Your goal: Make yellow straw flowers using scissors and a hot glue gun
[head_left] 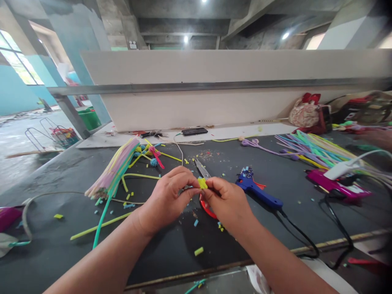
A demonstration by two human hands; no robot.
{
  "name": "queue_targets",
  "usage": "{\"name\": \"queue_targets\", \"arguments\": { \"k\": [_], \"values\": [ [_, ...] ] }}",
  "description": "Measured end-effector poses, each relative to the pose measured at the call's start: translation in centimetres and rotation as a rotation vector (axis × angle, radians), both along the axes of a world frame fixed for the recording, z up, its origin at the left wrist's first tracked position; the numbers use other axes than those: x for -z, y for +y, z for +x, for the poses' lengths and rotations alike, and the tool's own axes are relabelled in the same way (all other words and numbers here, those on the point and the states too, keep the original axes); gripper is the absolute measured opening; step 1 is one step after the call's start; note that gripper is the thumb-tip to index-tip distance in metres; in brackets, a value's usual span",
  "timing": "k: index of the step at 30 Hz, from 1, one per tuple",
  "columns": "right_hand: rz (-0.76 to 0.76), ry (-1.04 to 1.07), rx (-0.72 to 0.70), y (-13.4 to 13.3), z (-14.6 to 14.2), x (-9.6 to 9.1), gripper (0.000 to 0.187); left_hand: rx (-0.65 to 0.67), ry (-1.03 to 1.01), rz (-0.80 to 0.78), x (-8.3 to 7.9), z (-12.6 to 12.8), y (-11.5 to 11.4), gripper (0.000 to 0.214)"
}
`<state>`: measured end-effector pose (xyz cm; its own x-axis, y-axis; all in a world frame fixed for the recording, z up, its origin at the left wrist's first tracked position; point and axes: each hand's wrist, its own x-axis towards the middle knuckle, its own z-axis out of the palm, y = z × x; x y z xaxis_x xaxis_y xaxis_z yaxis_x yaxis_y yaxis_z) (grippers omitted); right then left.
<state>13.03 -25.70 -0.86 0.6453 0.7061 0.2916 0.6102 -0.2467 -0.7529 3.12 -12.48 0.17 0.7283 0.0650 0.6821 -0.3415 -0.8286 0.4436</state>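
Observation:
Between my two hands, above the middle of the dark table, is a small yellow fuzzy piece (202,183), like a bit of pipe cleaner. My left hand (173,196) pinches its left side with thumb and forefinger. On its right side, my right hand (228,202) pinches it the same way. Scissors (202,168) with red handles lie under my hands, partly hidden by them. To the right rests a blue hot glue gun (260,192) with its cord trailing to the table edge. A short yellow-green cut piece (199,251) lies nearer to me.
A bundle of pastel pipe cleaners (118,169) lies at left, another bundle (318,151) at right. A magenta device (338,185) with a white plug sits at right. A phone (194,131) lies at the back by a white panel (196,108). Cut scraps are scattered about.

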Motion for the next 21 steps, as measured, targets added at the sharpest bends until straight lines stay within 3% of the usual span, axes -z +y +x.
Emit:
{"name": "queue_targets", "arguments": {
  "k": [4, 12, 18, 21],
  "values": [
    [0.028, 0.068, 0.013, 0.05, -0.35, 0.09, 0.015, 0.032, -0.001, 0.011, -0.11, -0.05, 0.09, 0.010],
    [0.114, 0.185, 0.020, 0.34, -0.61, -0.02, 0.016, 0.032, 0.110, -0.234, -0.45, 0.25, 0.06, 0.013],
    [0.096, 0.013, 0.103, 0.06, -0.50, 0.00, 0.019, -0.035, 0.065, -0.183, -0.50, 0.23, -0.29, 0.010],
    [0.102, 0.079, 0.114, 0.04, -0.64, 0.06, 0.017, -0.021, 0.058, -0.137, -0.53, 0.12, -0.43, 0.012]
  ]
}}
